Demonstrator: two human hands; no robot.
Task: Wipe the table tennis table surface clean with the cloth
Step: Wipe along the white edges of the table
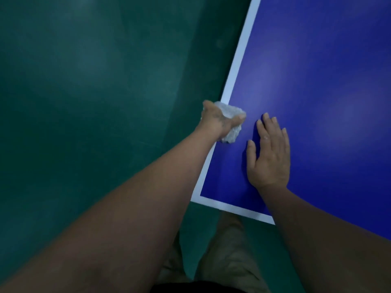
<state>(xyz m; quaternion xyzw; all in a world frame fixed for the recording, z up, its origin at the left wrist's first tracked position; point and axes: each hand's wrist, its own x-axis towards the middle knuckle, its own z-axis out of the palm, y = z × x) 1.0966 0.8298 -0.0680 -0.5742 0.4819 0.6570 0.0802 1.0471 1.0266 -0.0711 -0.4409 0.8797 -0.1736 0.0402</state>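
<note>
The blue table tennis table [317,85] with a white border line fills the right side of the head view, its near corner at the lower middle. My left hand [218,118] grips a crumpled white cloth [230,123] and holds it on the table's left edge, over the white line. My right hand [269,153] lies flat on the blue surface just right of the cloth, fingers straight and spread, holding nothing.
A dark green floor [95,102] spreads out to the left of the table and below its near edge. My legs in beige trousers [230,250] stand beside the table's near corner.
</note>
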